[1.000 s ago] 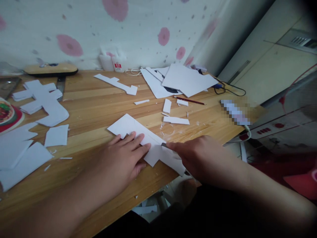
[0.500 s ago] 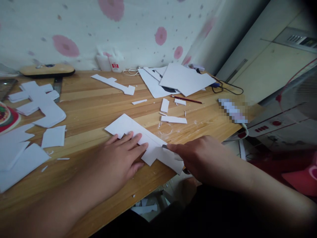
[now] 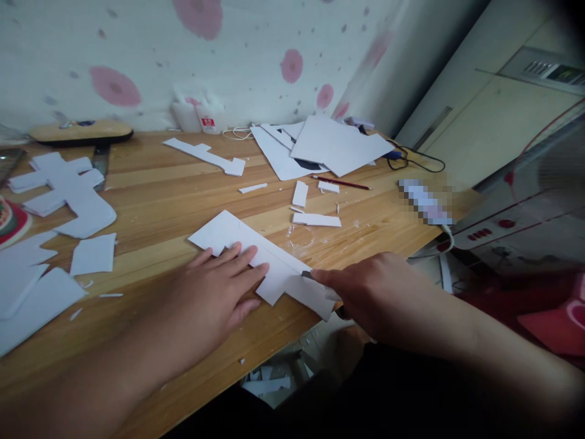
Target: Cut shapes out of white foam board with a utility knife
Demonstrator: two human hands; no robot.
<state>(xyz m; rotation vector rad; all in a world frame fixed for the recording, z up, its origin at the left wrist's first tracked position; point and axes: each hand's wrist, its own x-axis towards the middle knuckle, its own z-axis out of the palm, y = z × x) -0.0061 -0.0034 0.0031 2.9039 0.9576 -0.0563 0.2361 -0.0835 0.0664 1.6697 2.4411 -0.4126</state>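
A white foam-board piece lies on the wooden table near its front edge. My left hand rests flat on it, fingers stretched out, pressing it down. My right hand is closed round a small knife, whose blade tip touches the board close to its lower right end. Most of the knife handle is hidden inside the fist.
Cut white shapes and scraps lie at the left, a long notched strip at the back, stacked sheets and a red pencil at the back right. Glue bottles stand by the wall. A fan sits right of the table.
My right hand and the knife have drawn slightly toward me along the board. The left hand stays pressed on the piece. The view has shifted a little.
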